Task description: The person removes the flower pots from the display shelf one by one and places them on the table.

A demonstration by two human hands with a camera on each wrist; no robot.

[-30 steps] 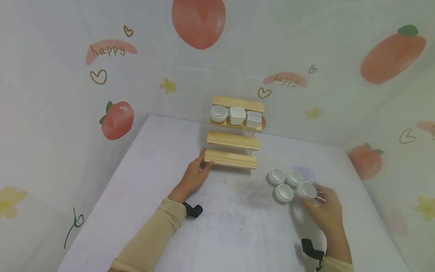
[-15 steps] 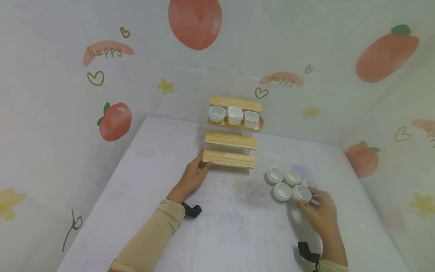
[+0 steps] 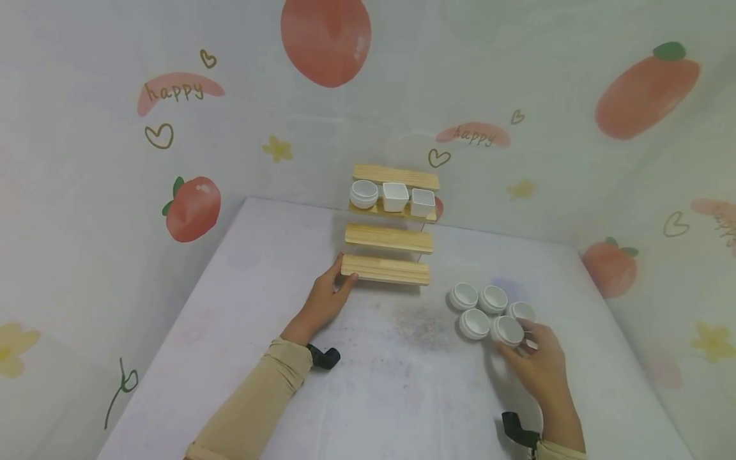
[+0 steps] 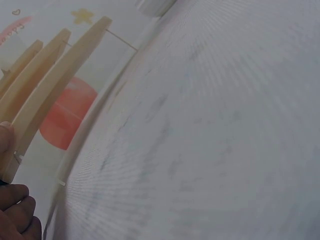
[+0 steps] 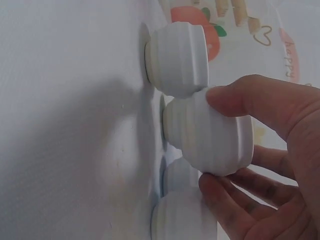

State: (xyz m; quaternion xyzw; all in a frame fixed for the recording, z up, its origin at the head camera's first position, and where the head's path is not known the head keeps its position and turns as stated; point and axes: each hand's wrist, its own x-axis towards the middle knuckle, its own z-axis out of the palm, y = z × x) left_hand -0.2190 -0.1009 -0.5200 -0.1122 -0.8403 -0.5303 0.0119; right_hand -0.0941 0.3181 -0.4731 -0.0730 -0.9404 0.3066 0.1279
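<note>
White round pot point(image 3: 508, 331): in the right hand point(image 3: 537, 361), opening up, at the near right of a cluster; the right wrist view shows it raised off the tabletop point(image 3: 397, 396).
Right fingers point(image 5: 225, 207): spread around the pot, thumb on one side, fingertips on the other, pinching it.
Other round pots point(image 3: 474, 324): four, upright and close together on the tabletop.
Wooden rack point(image 3: 385, 269): well left of the cluster, near the back wall point(image 3: 339, 144).
Left hand point(image 3: 324, 301): at the rack's lowest slat, gripping its left end, thumb in front, fingers bent.
Upper shelf point(image 3: 391, 213): one round pot point(image 3: 363, 193), then two square pots point(image 3: 395, 197), left to right.
</note>
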